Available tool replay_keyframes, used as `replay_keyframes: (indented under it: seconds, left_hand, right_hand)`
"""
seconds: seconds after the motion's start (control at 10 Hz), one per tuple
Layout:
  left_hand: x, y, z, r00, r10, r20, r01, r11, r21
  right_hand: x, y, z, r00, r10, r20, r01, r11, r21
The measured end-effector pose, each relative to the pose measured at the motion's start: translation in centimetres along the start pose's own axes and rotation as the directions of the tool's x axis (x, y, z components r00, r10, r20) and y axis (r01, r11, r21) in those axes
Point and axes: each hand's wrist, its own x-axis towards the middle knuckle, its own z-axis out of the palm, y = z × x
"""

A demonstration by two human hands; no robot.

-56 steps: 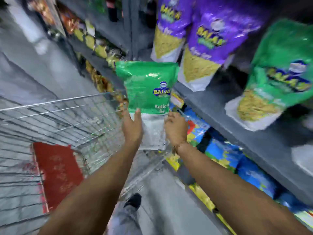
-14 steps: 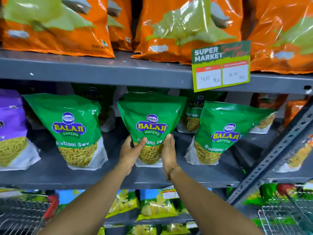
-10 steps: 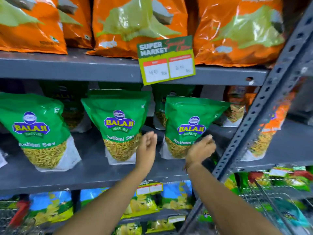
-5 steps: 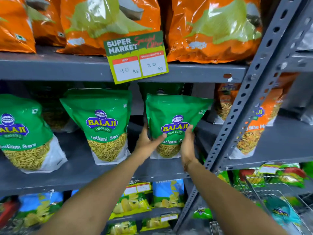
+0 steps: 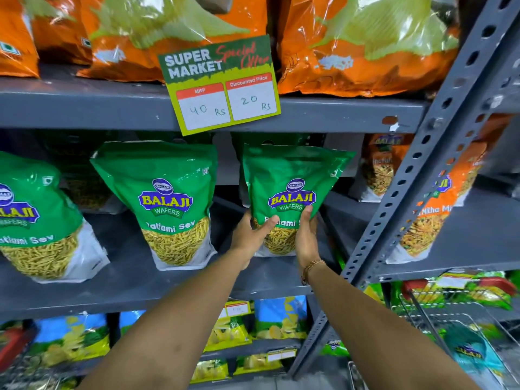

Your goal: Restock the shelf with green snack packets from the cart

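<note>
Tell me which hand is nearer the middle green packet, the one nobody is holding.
Left. The left hand grips the held packet on the side facing the middle green packet; the right hand grips its far side.

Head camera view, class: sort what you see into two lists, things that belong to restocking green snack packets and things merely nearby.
Part of the job:
- held green packet
- left hand
- right hand
- middle green packet
- far-left green packet
- grey shelf

Just nearby:
- orange bags
- price sign
- orange packets
- blue and yellow packets
</note>
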Motion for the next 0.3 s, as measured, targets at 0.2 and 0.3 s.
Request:
replay_keyframes:
  seconds: [0.2, 0.3]
  left_hand:
    - [-1.7, 0.8, -0.3, 0.998, 0.036, -0.056, -0.035, 0.999, 0.024]
    - [-2.8, 0.7, -1.2, 0.989, 0.117, -0.092, -0.111, 0.991, 0.070]
  right_hand:
    - [-1.1, -0.4, 0.1, 0.995, 0.024, -0.100, -0.025, 1.000, -0.009]
    - [-2.2, -0.2, 0.2, 0.977, 0.035, -0.212, -0.034, 0.999, 0.009]
